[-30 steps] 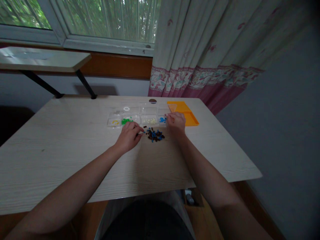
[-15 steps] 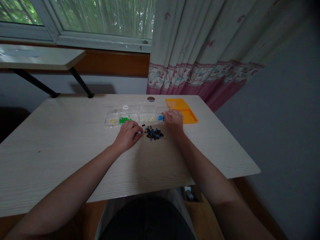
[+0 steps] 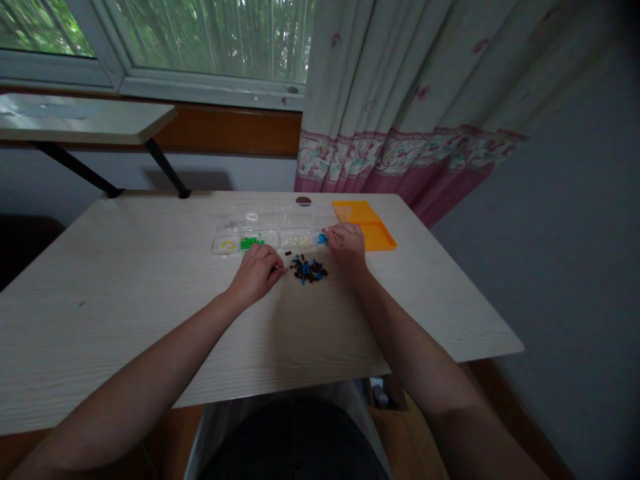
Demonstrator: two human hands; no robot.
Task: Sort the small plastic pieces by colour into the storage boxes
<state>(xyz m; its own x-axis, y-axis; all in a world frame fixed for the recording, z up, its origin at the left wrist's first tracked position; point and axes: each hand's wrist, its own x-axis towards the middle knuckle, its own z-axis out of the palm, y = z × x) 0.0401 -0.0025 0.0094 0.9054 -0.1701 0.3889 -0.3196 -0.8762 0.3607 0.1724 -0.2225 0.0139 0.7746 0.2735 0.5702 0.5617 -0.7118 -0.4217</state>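
A loose pile of small dark brown and blue pieces lies on the table between my hands. My left hand rests just left of it, thumb and fingertips pinched together; whatever is between them is too small to make out. Over the right end of a clear compartment box is my right hand, its fingers closed beside the blue pieces in that compartment. Green pieces, pale yellow pieces and a few yellow pieces lie in other compartments. One brown piece sits apart from the pile.
An orange open tray stands behind and right of my right hand. A dark round spot shows at the table's back edge. On the left, a raised shelf stands on black legs. Curtains hang behind the table.
The view has shifted slightly, so everything sits a little lower. Both hands keep nearly the same places, and the left fingertips have moved very little.
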